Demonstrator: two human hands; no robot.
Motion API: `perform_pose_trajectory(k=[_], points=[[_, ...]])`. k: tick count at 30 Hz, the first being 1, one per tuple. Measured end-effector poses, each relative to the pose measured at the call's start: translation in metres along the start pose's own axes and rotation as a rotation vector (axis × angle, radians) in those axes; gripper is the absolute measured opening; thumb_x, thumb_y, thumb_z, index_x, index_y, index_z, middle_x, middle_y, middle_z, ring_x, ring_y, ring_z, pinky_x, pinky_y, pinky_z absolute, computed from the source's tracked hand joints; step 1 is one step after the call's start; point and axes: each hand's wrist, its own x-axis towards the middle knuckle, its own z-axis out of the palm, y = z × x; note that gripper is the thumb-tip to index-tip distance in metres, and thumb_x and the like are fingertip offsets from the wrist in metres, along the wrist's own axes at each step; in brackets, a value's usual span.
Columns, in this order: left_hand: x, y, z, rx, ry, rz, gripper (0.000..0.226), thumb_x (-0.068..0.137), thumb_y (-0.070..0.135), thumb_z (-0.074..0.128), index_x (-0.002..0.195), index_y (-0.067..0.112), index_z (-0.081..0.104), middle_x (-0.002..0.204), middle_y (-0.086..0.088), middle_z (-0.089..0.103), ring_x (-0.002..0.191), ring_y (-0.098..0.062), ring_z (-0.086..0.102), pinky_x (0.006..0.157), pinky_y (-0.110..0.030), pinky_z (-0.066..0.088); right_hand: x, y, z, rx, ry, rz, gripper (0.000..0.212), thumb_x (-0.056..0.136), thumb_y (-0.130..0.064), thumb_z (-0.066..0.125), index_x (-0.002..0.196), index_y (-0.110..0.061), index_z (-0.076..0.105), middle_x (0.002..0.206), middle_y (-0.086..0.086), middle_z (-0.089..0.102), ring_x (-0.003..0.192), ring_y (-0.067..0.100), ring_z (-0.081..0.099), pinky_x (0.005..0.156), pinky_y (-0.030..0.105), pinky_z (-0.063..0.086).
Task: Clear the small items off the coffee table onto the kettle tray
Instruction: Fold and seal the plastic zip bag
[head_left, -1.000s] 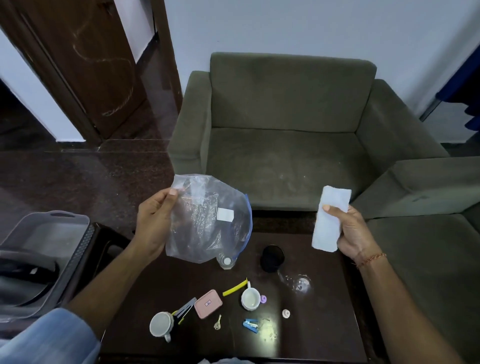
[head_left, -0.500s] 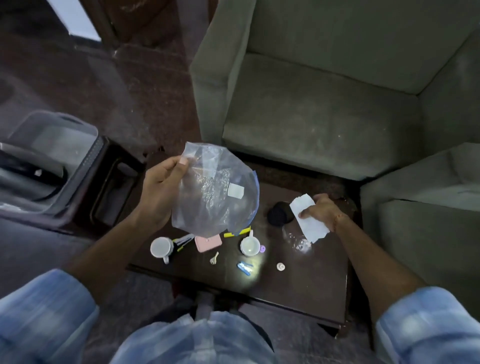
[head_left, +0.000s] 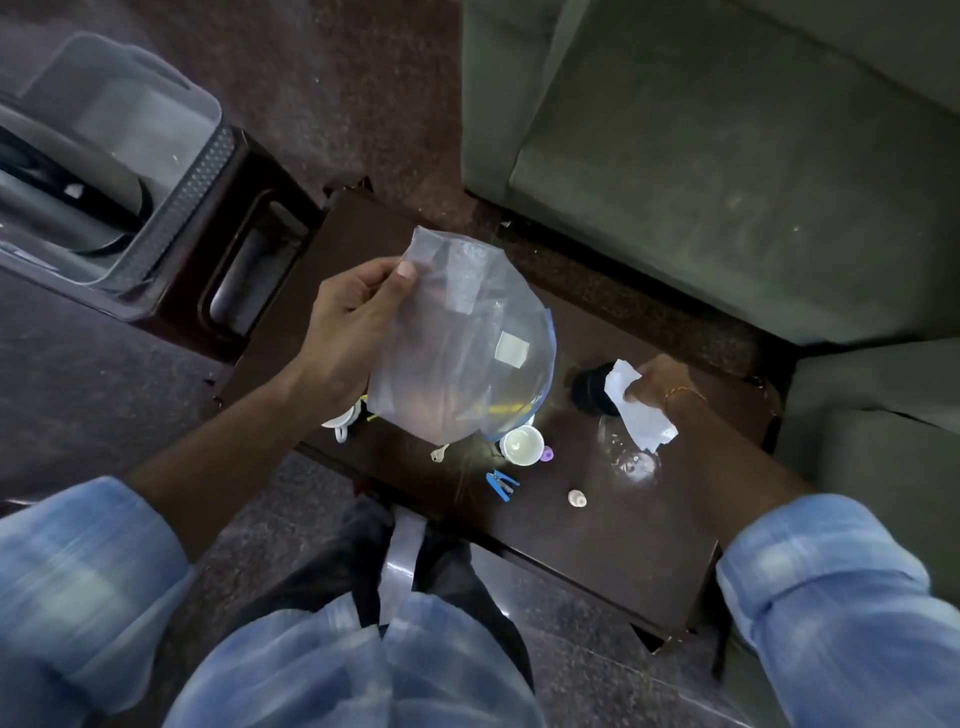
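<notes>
Small cup, blue stapler on dark table

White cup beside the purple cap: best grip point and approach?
Probably pinch the rim of the white cup from straight above: it stands upright, mouth open to the camera. Take the near side, since the plastic bag in the left hand overhangs the far edge.

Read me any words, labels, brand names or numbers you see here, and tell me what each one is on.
No text can be read anywhere.
White sticker on the clear plastic bag held by the left hand: looks blank.
White paper in the right hand: no print visible.
Small table items such as the blue stapler: too small to tell.
</notes>
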Motion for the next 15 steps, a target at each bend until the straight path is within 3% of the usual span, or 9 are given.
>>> perform_pose_trajectory(k=[4, 8, 11, 15], points=[[0.002, -0.007, 0.005, 0.012, -0.005, -0.009, 0.021, 0.099, 0.028, 0.057, 0.093, 0.028, 0.076, 0.088, 0.009, 0.074, 0.081, -0.006, 0.069, 0.069, -0.022, 0.055, 0.014, -0.01, 0.006, -0.163, -0.069, 0.002, 0.05, 0.07, -0.01, 0.078, 0.118, -0.003, 0.064, 0.123, 0.022, 0.062, 0.111, 0.038, 0.062, 0.09, 0.047, 0.054], [0.003, -0.012, 0.011, 0.021, 0.004, -0.029, 0.024, 0.1, 0.025, 0.054, 0.092, 0.027, 0.076, 0.086, 0.009, 0.074, 0.08, -0.005, 0.069, 0.068, -0.022, 0.055, 0.026, -0.018, 0.013, -0.296, -0.082, -0.013, 0.064, 0.066, -0.016, 0.084, 0.123, -0.004, 0.057, 0.129, 0.02, 0.057, 0.113, 0.04, 0.061, 0.086, 0.047, 0.055], [0.004, -0.015, 0.014, 0.034, 0.001, -0.043, 0.022, 0.101, 0.024, 0.054, 0.094, 0.023, 0.075, 0.088, 0.007, 0.074, 0.083, -0.008, 0.068, 0.072, -0.025, 0.056, 0.031, -0.019, 0.017, -0.295, -0.067, -0.052, 0.062, 0.064, -0.023, 0.086, 0.117, -0.002, 0.062, 0.12, 0.021, 0.064, 0.107, 0.038, 0.065, 0.08, 0.043, 0.054], [0.003, -0.017, 0.018, 0.035, 0.01, -0.049, 0.022, 0.101, 0.022, 0.054, 0.093, 0.021, 0.074, 0.086, 0.007, 0.073, 0.081, -0.007, 0.066, 0.072, -0.025, 0.055, 0.029, -0.012, 0.018, -0.157, 0.082, -0.097, 0.059, 0.073, -0.032, 0.079, 0.12, -0.003, 0.059, 0.125, 0.02, 0.061, 0.113, 0.038, 0.061, 0.091, 0.042, 0.054]])
